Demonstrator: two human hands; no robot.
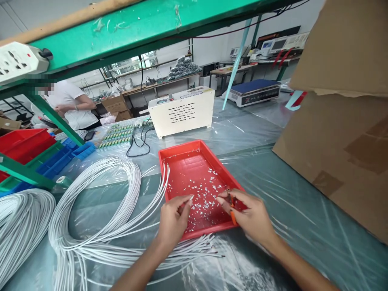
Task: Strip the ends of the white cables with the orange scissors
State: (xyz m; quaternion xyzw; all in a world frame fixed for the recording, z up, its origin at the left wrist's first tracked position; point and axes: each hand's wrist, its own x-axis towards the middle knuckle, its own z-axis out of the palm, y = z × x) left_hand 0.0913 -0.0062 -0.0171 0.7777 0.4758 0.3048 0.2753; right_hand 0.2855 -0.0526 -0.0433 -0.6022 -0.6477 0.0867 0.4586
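Observation:
My left hand is closed in a pinch over the near left part of a red tray, with the white tip of a cable showing at its fingertips. Opposite it, my right hand is wrapped round a small hand tool with orange handles, which look like cutters; its jaws are mostly hidden by the fingers. Small white scraps lie scattered over the tray floor. From a large coil of white cables on the left, loose ends run to the tray's left edge and in front of it.
A second cable bundle lies far left, below stacked bins. Behind the tray stand a cream machine and circuit boards. Cardboard rises on the right. A green beam crosses overhead. A co-worker is beyond.

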